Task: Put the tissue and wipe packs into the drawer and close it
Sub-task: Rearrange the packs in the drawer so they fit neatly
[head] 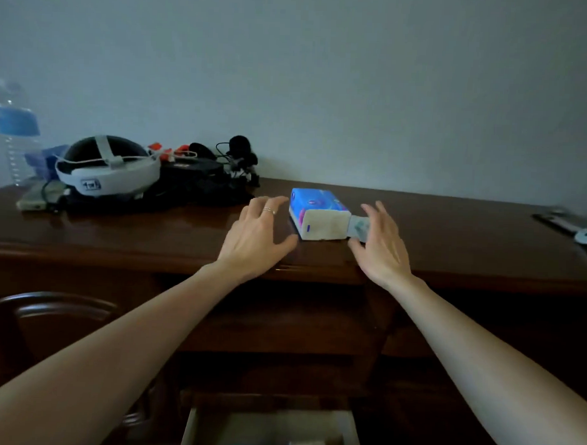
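Flanking blue tissue pack on desk, open left hand, right hand

Blue tissue pack with purple marks and a cream end; dark brown glossy surface; white-and-black headset; blue-labelled bottle.

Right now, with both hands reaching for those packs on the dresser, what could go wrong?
The right hand partly covers the small wipe pack, which could slip off the edge. The tissue pack might get knocked toward the headset clutter. The open drawer already holds items, so fit may be tight.
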The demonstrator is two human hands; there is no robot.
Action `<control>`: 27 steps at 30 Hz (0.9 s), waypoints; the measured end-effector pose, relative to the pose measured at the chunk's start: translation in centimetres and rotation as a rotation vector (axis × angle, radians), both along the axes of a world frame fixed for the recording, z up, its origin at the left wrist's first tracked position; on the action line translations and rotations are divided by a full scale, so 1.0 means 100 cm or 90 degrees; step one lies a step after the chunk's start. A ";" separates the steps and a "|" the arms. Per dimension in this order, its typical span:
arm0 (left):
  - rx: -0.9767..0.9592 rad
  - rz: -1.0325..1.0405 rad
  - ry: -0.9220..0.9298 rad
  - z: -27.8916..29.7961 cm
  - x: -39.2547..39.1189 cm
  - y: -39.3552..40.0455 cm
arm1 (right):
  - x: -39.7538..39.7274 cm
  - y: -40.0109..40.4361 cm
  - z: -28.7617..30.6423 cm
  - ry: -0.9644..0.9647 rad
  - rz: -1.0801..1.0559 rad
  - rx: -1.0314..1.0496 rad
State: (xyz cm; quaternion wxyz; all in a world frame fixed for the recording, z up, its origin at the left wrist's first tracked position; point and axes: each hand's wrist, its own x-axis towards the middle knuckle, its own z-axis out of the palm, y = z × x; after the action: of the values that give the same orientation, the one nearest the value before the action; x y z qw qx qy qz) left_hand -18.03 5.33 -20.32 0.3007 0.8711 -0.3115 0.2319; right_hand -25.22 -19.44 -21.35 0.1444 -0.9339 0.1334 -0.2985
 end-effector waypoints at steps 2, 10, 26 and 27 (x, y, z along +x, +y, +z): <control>0.004 -0.028 0.043 0.005 0.016 -0.030 | 0.017 -0.015 0.002 0.177 -0.016 0.008; 0.007 -0.020 0.113 -0.001 0.032 -0.121 | 0.024 -0.024 -0.009 0.135 -0.066 -0.099; -0.212 0.078 -0.119 -0.050 -0.090 -0.046 | -0.102 0.047 -0.106 -0.284 0.083 -0.245; -0.214 0.054 -0.142 -0.077 -0.107 -0.027 | -0.112 0.064 -0.133 -0.278 0.134 -0.250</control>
State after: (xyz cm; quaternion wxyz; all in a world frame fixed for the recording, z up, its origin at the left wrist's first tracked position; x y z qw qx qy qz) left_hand -28.75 2.63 -28.03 0.3954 0.7899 -0.2627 0.3881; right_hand -36.39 -13.03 -34.63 0.0163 -0.8666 -0.0584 -0.4953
